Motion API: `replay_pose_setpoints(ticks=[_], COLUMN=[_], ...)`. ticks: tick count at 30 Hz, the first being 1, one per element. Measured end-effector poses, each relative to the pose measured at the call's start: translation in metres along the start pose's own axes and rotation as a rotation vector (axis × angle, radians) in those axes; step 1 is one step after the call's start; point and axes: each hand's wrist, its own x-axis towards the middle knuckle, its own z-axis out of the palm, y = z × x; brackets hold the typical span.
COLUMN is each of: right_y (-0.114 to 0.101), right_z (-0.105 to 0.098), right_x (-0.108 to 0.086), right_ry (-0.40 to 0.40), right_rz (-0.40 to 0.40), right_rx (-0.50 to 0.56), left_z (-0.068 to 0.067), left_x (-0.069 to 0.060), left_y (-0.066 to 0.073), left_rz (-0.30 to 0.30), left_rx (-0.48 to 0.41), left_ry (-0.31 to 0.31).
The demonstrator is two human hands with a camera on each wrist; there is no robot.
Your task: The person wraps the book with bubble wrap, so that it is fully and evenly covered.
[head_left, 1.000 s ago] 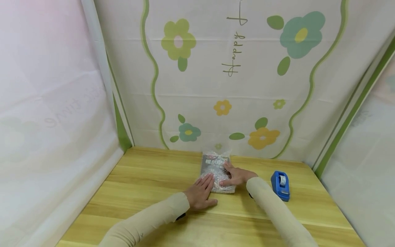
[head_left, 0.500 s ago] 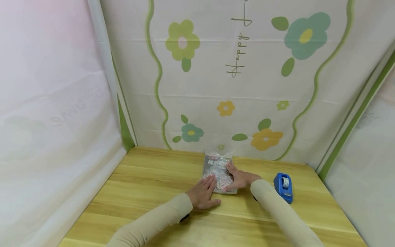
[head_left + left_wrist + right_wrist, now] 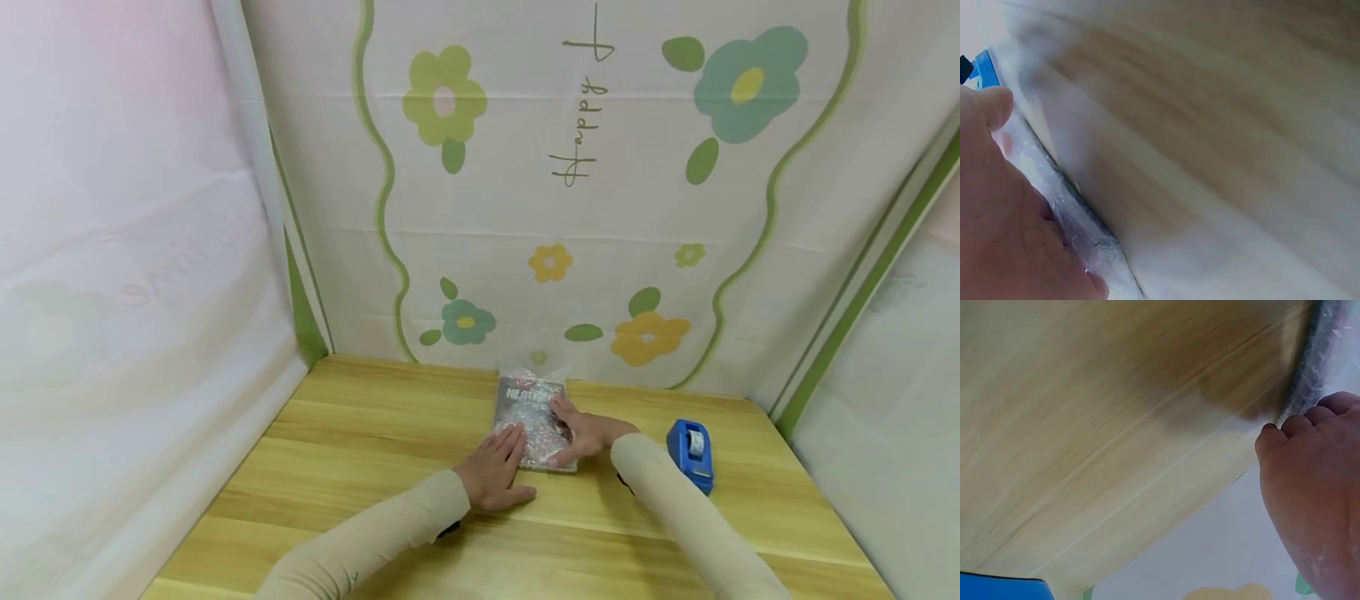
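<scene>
A dark book in clear bubble wrap (image 3: pixel 532 421) lies flat on the wooden table, its wrap reaching past the far edge of the book. My left hand (image 3: pixel 495 475) rests with straight fingers on the lower left of the package, the thumb out over the wood. On the package's right side lies my right hand (image 3: pixel 588 432), thumb and fingers spread. The left wrist view shows the left hand (image 3: pixel 1010 212) along the edge of the wrap (image 3: pixel 1082 225). In the right wrist view the right hand (image 3: pixel 1316 481) touches the wrapped edge (image 3: pixel 1310 369).
A blue tape dispenser (image 3: pixel 691 456) stands to the right of the right hand, beside the forearm. Behind the wooden table (image 3: pixel 360 433) hangs a white cloth with printed flowers (image 3: pixel 480 208), and more cloth hangs at both sides.
The head view has shifted slightly, so everything sits a little further right than a second ago. Both hands stay on the package; the right thumb has moved slightly.
</scene>
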Motion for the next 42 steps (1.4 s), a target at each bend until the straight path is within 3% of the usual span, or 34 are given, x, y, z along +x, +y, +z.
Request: replay_pose_setpoints(ticks=[5,13,20,29,35,42], right_y=[-0.003,-0.011,-0.014,-0.012,-0.01,-0.007], right_z=[0.001,-0.004,-0.001,0.004,0.006,0.002], right_x=[-0.002,-0.002,-0.001,0.002,0.002,0.0], right_ry=[-0.007,-0.015,-0.007,0.003,0.005,0.001], right_rz=[0.013,-0.031,-0.033,-0.029,-0.022,-0.017], right_rx=[0.018,0.01,0.01,0.015,0.027,0.02], left_z=[0.0,-0.004,-0.006,-0.001,0.001,0.005], left_x=[-0.001,0.0,-0.007,-0.011,-0.009,-0.003], left_y=[0.001,-0.002,0.002,0.024,0.029,0.029], left_rz=[-0.018,-0.011,-0.004,-0.065,-0.1,-0.099], left_rx=[-0.022,-0.076,-0.016,0.016,0.051,0.035], left_ry=[-0.017,-0.039,-0.004,-0.027,-0.032,-0.006])
